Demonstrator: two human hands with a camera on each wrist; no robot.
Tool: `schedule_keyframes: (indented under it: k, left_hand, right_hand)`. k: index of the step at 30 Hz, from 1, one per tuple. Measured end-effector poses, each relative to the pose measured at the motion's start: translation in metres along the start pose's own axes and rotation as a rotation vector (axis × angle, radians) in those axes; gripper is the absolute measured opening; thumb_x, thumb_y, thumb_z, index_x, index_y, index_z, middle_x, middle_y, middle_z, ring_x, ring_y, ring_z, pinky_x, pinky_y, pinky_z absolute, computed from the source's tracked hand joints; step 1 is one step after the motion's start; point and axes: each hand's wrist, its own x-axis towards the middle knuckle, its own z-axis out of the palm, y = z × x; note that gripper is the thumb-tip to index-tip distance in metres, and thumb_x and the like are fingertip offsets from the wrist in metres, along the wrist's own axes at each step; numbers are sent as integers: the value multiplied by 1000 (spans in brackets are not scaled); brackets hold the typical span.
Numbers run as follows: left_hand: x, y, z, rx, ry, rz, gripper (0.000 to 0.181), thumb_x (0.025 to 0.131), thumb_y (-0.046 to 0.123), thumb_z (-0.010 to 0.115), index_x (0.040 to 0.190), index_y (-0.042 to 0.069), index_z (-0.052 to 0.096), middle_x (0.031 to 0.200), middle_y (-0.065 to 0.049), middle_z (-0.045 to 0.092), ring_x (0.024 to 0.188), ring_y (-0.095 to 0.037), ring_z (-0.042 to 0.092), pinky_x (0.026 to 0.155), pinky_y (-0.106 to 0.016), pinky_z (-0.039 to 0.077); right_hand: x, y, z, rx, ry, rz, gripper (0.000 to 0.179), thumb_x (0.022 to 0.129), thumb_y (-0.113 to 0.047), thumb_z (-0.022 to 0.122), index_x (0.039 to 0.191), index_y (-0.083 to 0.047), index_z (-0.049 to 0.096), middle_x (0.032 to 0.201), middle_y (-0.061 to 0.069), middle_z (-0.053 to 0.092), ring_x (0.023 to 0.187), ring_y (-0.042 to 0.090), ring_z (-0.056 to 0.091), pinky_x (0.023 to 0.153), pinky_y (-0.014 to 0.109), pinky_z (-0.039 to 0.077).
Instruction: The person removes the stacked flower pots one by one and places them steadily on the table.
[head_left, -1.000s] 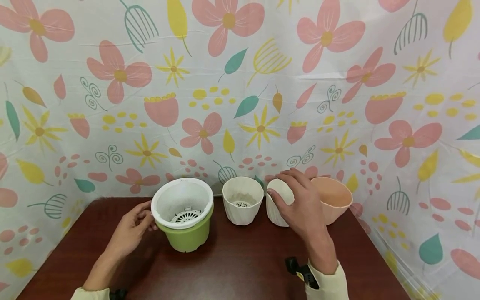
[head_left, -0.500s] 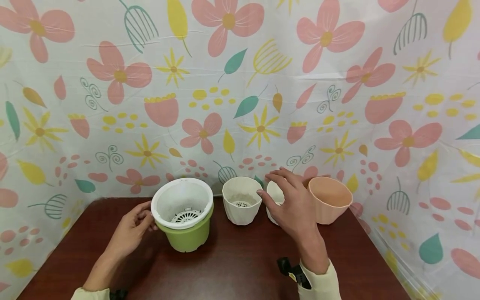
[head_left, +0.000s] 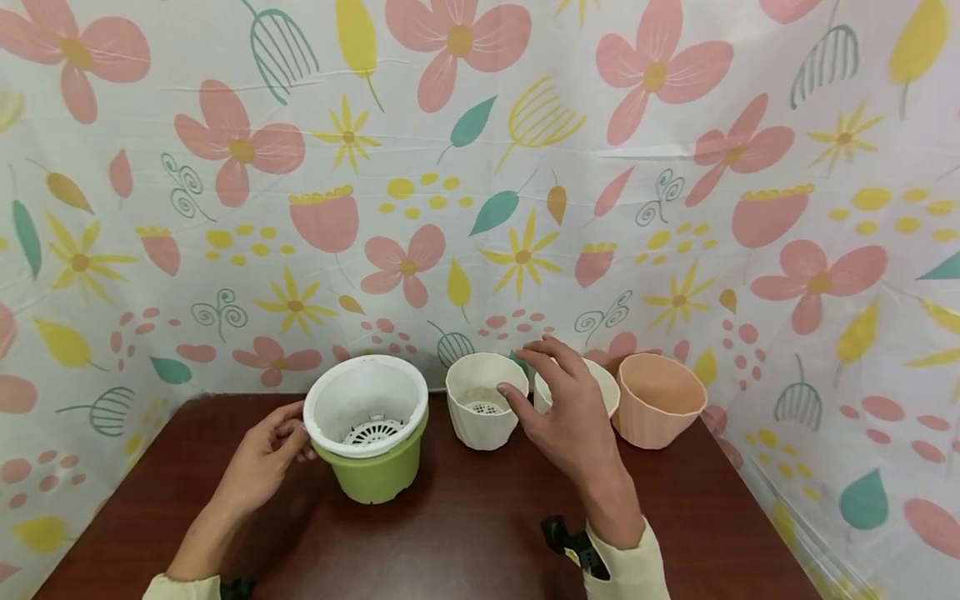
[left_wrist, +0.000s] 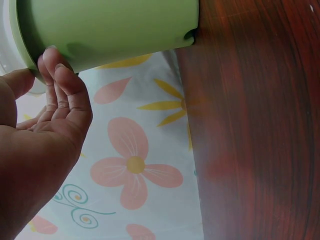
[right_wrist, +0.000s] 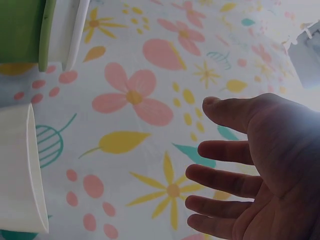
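Observation:
At the left of the table, a green flower pot [head_left: 378,477] has a white slotted inner pot [head_left: 330,400] set in it. My left hand [head_left: 258,462] pinches its left rim with curled fingers and thumb; the left wrist view shows the fingertips [left_wrist: 50,57] against the green side. My right hand [head_left: 566,412] hovers, fingers spread, before a cream flower pot [head_left: 603,387], which it partly hides. Its thumb points toward another cream flower pot [head_left: 483,429] with a perforated base. In the right wrist view no thing touches the right hand [right_wrist: 270,165].
A peach flower pot [head_left: 656,421] stands at the right end of the row. The pots stand on a dark reddish-brown table [head_left: 450,542]. A flower-printed sheet [head_left: 480,167] hangs right behind the table.
My right hand has moved left, from beside the peach pot and over the right cream pot toward the middle cream pot. The left hand and the green pot have stayed in place.

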Motion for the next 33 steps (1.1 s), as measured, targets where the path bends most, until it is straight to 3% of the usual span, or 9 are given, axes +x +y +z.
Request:
schedule_keyframes:
  k: [23,33]
  left_hand:
    - [0,1,-1,8,21,38,43,112,9,55,152,-4,47,93,-10,69,81,-15,68,71,-27,58]
    - [-1,2,0,5,6,20,45,112,12,54,153,-4,46,94,-11,70,82,-17,69,72,-28,59]
  right_hand:
    - [5,-19,20,88,-42,-21,40,86,-20,90,120,-6,75,125,14,68,128,33,61,113,50,46]
    - [7,-28,28,84,-73,-52,40,86,-22,90,120,-7,75,124,12,68,127,32,62,112,51,47]
